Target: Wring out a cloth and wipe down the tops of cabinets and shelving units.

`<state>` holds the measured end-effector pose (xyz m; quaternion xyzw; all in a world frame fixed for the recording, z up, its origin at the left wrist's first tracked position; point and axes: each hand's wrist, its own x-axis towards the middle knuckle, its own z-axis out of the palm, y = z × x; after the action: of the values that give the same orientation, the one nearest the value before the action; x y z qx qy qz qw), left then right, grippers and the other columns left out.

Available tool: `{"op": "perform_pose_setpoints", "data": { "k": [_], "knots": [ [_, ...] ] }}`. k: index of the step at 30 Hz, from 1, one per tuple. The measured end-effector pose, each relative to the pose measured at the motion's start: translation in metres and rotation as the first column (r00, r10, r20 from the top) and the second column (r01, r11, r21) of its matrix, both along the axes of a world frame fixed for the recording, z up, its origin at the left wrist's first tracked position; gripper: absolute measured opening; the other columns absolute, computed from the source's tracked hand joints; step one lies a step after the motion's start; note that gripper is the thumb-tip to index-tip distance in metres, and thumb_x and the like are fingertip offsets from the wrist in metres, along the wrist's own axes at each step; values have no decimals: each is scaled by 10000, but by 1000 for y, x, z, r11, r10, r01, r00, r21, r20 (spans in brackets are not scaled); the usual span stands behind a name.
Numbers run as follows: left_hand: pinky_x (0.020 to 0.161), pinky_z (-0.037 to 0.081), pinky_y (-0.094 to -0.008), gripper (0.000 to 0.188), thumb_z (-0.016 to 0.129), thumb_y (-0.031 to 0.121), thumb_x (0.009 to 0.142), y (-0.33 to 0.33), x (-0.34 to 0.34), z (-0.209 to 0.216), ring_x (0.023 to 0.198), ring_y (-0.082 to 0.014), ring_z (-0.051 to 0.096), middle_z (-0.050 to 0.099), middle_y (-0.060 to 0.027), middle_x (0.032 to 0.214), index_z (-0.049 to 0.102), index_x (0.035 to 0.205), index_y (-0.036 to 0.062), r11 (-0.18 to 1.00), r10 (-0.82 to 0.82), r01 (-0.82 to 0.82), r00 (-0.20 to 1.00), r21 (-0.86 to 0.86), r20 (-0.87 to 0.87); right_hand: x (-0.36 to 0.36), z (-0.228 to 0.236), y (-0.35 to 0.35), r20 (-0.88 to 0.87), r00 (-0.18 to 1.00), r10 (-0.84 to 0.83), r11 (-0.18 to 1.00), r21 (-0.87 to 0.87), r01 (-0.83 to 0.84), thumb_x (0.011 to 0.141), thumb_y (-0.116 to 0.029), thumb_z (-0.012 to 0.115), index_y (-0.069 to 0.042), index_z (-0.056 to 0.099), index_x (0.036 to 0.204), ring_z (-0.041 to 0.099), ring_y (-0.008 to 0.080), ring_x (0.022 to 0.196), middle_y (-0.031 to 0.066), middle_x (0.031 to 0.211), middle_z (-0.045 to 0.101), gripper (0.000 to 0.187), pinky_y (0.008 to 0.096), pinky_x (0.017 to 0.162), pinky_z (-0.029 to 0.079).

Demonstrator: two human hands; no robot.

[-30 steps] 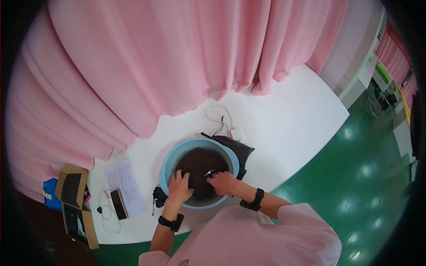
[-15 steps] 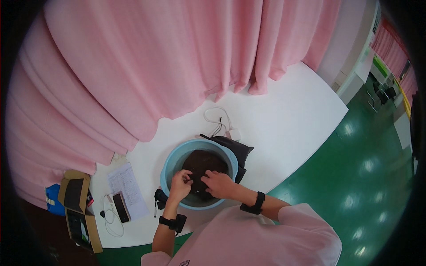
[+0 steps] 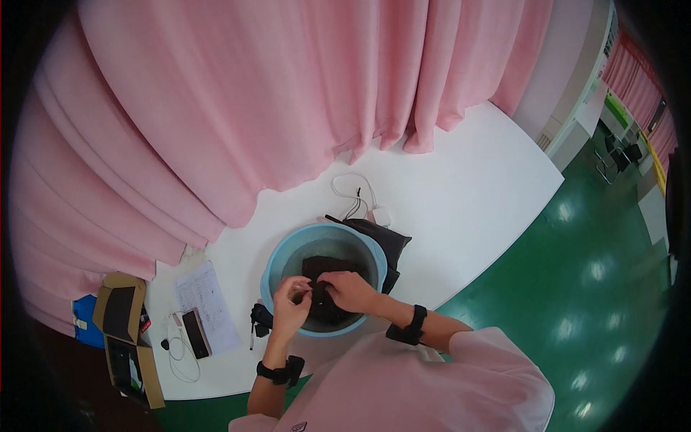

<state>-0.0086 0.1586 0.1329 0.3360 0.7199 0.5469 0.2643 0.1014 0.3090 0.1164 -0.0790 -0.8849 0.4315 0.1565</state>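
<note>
A light blue plastic basin (image 3: 279,253) stands on the white table in front of me. Dark brown cloth (image 3: 325,265) lies bunched inside it; what kind of cloth piece it is I cannot make out. My left hand (image 3: 294,304) is over the basin's left side, its fingers curled and pinching at the cloth's edge. Just to the right, my right hand (image 3: 350,292) is closed with the fingertips down on the cloth, hiding part of it. The two hands nearly meet over the basin's middle.
A black bag (image 3: 389,241) lies against the basin's back right, with a white charger (image 3: 381,216) and cable behind it. To the left are a written sheet (image 3: 205,299), a dark phone-like slab (image 3: 195,333) and an open cardboard box (image 3: 119,313). Pink curtains (image 3: 273,93) hang along the back.
My right hand has moved left and up, closer to my left hand, and its fingers have closed. The cloth's far edge has come nearer to me, baring more of the basin's bottom.
</note>
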Motion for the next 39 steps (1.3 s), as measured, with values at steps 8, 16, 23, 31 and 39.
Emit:
{"op": "perform_pose_setpoints", "data": {
  "k": [8, 16, 23, 31, 39],
  "knots": [
    [1107, 320, -396, 929, 804, 11, 663, -10, -8, -7, 1297, -341, 429, 459, -200, 1347, 293, 1439, 43, 982, -37, -12, 966, -188, -257, -13, 57, 30, -66, 994, 91, 937, -332, -108, 887, -5, 493, -12, 597, 1108, 592, 192, 903, 118, 975, 631, 244, 317, 837, 471],
    [1114, 319, -378, 1034, 856, 87, 640, 6, -9, 11, 1326, -304, 404, 436, -185, 1391, 228, 1458, 21, 986, -122, 97, 974, -133, -192, -29, 116, 36, -190, 968, 164, 907, -358, -224, 906, -10, 491, -18, 590, 1137, 576, 176, 986, 84, 1058, 628, 251, 313, 897, 457],
    [1078, 369, -372, 1048, 895, 141, 594, 16, -8, 16, 1270, -282, 457, 468, -161, 1345, 263, 1419, 8, 991, -129, 121, 975, -57, -183, -39, 166, 32, -337, 894, 295, 870, -291, -397, 925, 9, 483, -14, 594, 1137, 582, 187, 986, 92, 1050, 629, 241, 316, 907, 453],
    [929, 462, -348, 683, 879, 170, 661, 31, 0, 22, 1082, -225, 572, 613, -103, 1145, 519, 1214, -7, 990, -143, 143, 981, -10, -128, -47, 183, 24, -399, 843, 361, 853, -224, -471, 943, -8, 483, -17, 595, 1157, 579, 198, 989, 99, 1054, 622, 242, 318, 920, 442],
    [869, 485, -358, 454, 752, 70, 770, 14, -22, -1, 964, -263, 631, 656, -162, 1036, 540, 1161, -23, 997, -73, 75, 990, 12, -122, -34, 155, 65, -372, 888, 269, 941, -96, -326, 927, 24, 489, -25, 590, 1167, 588, 215, 1008, 96, 1067, 627, 265, 322, 889, 464]
  ]
}}
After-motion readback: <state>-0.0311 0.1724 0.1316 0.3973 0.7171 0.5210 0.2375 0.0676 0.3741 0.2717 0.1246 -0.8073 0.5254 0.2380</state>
